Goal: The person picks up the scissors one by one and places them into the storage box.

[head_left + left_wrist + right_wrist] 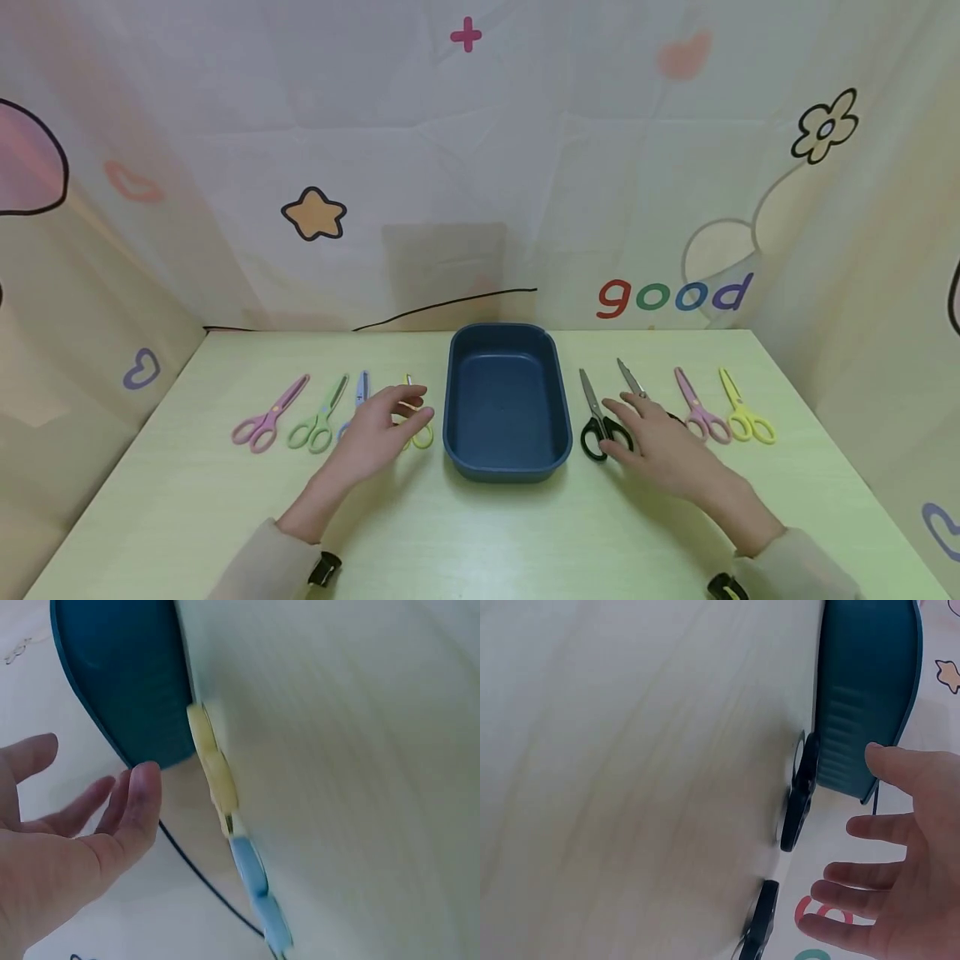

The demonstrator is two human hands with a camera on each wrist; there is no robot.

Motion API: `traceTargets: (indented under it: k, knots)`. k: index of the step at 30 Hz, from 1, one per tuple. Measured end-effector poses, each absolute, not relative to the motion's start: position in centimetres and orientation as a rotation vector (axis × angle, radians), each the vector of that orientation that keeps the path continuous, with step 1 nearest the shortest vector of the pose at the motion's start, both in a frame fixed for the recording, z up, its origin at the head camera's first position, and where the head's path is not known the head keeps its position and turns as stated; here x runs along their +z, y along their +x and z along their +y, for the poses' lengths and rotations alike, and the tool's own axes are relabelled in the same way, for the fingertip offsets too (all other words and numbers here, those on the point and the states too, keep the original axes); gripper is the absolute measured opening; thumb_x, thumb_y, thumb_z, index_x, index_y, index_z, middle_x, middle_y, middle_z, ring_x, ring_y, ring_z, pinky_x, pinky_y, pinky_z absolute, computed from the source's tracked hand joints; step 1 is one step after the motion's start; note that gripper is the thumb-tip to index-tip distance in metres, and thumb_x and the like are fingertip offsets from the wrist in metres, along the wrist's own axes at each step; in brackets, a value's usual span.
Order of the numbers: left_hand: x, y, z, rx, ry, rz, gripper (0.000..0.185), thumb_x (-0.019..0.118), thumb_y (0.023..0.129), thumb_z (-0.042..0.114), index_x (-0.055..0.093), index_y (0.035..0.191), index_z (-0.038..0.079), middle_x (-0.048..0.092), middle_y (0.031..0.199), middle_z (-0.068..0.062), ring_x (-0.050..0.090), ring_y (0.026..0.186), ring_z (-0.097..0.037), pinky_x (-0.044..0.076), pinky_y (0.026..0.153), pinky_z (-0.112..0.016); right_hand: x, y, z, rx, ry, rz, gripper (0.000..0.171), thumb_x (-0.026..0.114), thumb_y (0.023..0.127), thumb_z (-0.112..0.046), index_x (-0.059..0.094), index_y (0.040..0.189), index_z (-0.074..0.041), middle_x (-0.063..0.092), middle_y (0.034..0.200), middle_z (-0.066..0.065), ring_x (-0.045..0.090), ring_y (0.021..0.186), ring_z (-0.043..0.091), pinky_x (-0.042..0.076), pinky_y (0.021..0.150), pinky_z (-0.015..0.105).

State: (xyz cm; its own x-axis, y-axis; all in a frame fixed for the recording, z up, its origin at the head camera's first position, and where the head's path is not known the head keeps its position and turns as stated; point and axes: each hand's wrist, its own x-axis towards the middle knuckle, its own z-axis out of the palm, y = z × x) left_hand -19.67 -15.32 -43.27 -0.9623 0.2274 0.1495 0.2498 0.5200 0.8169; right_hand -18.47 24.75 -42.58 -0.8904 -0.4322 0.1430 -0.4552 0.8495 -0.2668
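**Hands spread over two scissor rows**

Both sleeves are seen nearest. Left hand (pixel 382 433) is held wide, grip empty, over yellow plastic scissors (pixel 420 427) lying blades-away on the pale green counter (pixel 480 533). Right hand (pixel 660 446), likewise wide, is placed just right of black-handled scissors (pixel 597 421), blades-away. Between them sits a dark blue plastic tray (pixel 504 467).

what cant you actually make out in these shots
- Head view: the right hand covers the handles of the second black scissors.
- Head view: the left hand hides most of the blue scissors.
- Left wrist view: the yellow scissors are blurred and edge-on.
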Motion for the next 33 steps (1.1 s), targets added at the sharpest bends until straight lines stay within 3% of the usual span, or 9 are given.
traceTargets:
  k: [4,13,21,33]
  knots:
    - [-43.1,-19.8,-14.3,-1.711,-0.307,-2.681,0.044,0.071,0.098,0.014,0.059,0.138,-0.001,0.065,0.116,-0.011,0.066,0.105,-0.026,0.056,0.082,-0.037,-42.7,-18.5,24.3,0.436,0.718,-2.946,0.056,0.072,0.097,-0.037,0.059,0.139,-0.001,0.057,0.132,0.025,0.057,0.120,0.044,0.051,0.093,0.059]
    - [-43.0,-20.1,-13.1,-2.202,-0.149,-2.530,0.053,0.068,0.097,0.001,0.047,0.146,-0.005,0.056,0.118,-0.020,0.065,0.097,-0.024,0.059,0.082,-0.040,-42.8,-18.5,23.6,0.385,0.697,-3.006,0.058,0.077,0.093,-0.036,0.060,0.138,-0.003,0.058,0.121,0.022,0.058,0.108,0.039,0.052,0.086,0.057]
    - [-43.3,-20.6,-12.6,-2.340,-0.115,-2.469,0.052,0.064,0.097,-0.005,0.047,0.146,-0.006,0.055,0.124,-0.027,0.065,0.099,-0.029,0.059,0.083,-0.039,-42.5,-18.4,23.0,0.400,0.715,-3.022,0.059,0.078,0.092,-0.032,0.058,0.139,-0.003,0.055,0.113,0.023,0.054,0.104,0.039,0.052,0.084,0.057]
    - [-43.6,-20.7,-12.3,-2.414,-0.076,-2.408,0.055,0.065,0.095,-0.009,0.047,0.146,-0.006,0.053,0.119,-0.024,0.064,0.087,-0.018,0.057,0.079,-0.033,-42.7,-18.7,22.2,0.360,0.602,-3.174,0.058,0.076,0.093,-0.034,0.055,0.142,-0.010,0.052,0.108,0.022,0.052,0.099,0.036,0.053,0.074,0.051]
